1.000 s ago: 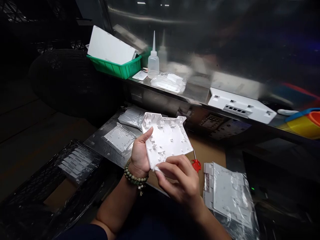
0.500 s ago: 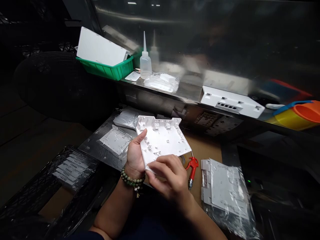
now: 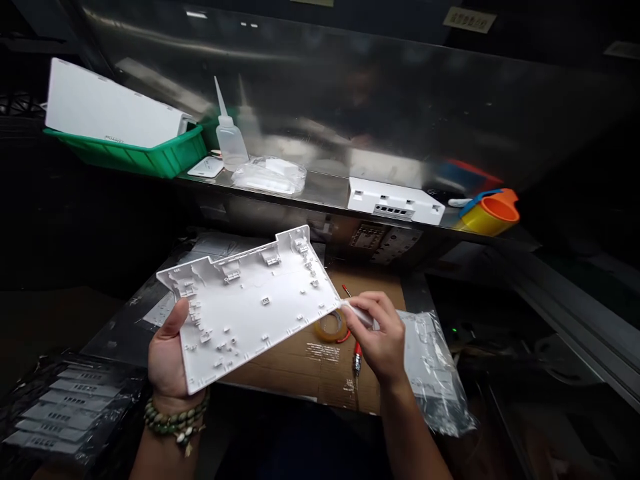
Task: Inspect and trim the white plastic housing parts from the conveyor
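A white plastic housing panel (image 3: 270,310), its inner face with clips and posts turned up, is held tilted above the bench. My left hand (image 3: 170,357) grips its left end, thumb over the edge and the other fingers hidden underneath; a beaded bracelet is on that wrist. At the panel's right corner, my right hand (image 3: 377,330) is closed in a pinch around a small white piece (image 3: 361,315), whose kind I cannot make out. Below that corner lie a roll of tape (image 3: 330,325) and a red air blow gun (image 3: 357,353), partly hidden.
Cardboard (image 3: 300,373) covers part of the bench. Bagged white panels (image 3: 433,360) lie right, bagged slotted parts (image 3: 63,407) lower left. The metal shelf (image 3: 320,190) carries a green bin (image 3: 135,157), squeeze bottle (image 3: 233,143), white housing (image 3: 395,202) and yellow-orange tape rolls (image 3: 487,215).
The panel has turned and come closer to the camera. My right hand has moved from its lower edge to the right corner. The camera view has shifted to the right.
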Demonstrator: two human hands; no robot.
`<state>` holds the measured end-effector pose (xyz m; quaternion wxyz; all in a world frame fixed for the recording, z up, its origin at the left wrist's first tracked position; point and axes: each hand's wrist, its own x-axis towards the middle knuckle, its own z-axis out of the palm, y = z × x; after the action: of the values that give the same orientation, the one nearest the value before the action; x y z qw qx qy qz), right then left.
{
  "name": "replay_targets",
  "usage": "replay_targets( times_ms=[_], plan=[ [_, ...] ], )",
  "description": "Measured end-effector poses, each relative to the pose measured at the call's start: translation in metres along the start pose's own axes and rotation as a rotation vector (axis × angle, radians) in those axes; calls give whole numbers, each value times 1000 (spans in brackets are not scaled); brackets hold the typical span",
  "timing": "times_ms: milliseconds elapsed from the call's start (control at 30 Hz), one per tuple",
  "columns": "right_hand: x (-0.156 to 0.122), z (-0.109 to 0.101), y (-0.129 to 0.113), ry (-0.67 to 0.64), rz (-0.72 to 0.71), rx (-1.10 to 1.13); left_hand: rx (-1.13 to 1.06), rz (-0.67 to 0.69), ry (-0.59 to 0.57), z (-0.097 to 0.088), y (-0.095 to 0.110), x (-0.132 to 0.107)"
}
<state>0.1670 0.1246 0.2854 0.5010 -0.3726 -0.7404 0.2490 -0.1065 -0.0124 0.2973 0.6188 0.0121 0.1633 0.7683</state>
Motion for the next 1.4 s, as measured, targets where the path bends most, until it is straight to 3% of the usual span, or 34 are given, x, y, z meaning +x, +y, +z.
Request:
replay_targets(
  times_ms=[367, 533, 733, 867, 1067, 1200, 1400],
  plan=[
    [-3, 0, -5, -12, -89, -17, -21, -5, -55, -9, -2, -4],
    [0, 3, 0, -53, -87, -39, -27, 4, -148, -20, -2, -4],
    [2, 3, 8, -112, -66, -35, -15, -24, -97, -32, 3, -10],
    [17, 5, 10, 29, 49, 21, -29, -63, -148, -29, -2, -18],
    [44, 17, -18, 120, -53, 142, 10, -201, -278, -31, -15, -21],
    [47, 25, -19, 128, -38, 124, 54, -249, -357, -21, -24, -20],
    [41, 23, -2, 134, -23, 108, 72, -251, -345, 4, -33, -18]
  ],
)
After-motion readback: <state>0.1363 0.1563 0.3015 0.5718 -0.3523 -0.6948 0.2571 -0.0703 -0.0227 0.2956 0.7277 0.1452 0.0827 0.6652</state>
